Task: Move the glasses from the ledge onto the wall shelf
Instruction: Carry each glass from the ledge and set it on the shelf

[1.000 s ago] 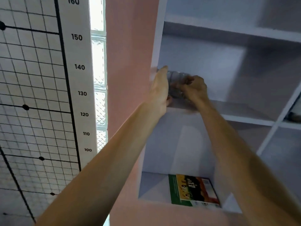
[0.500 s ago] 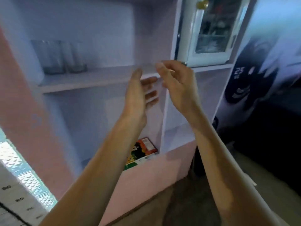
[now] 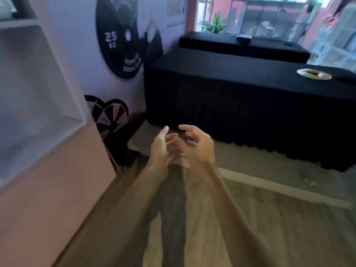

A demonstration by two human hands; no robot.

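My left hand (image 3: 161, 149) and my right hand (image 3: 198, 147) hang close together in front of me, low over the floor, both with fingers apart and nothing in them. Only a corner of the white wall shelf (image 3: 38, 83) shows at the left edge. No glasses are in view now. A raised black ledge (image 3: 240, 45) runs under the window at the back, with a dark object (image 3: 243, 38) lying on it.
A long table under a black cloth (image 3: 250, 97) stands ahead to the right, with a white plate (image 3: 314, 74) on it. A dartboard (image 3: 107, 116) leans at the wall base beside the shelf. Wooden floor (image 3: 212, 228) lies below my arms.
A second ago both hands held a glass on the shelf. They let go and dropped away empty, and my view swung right from the shelf to the black table.
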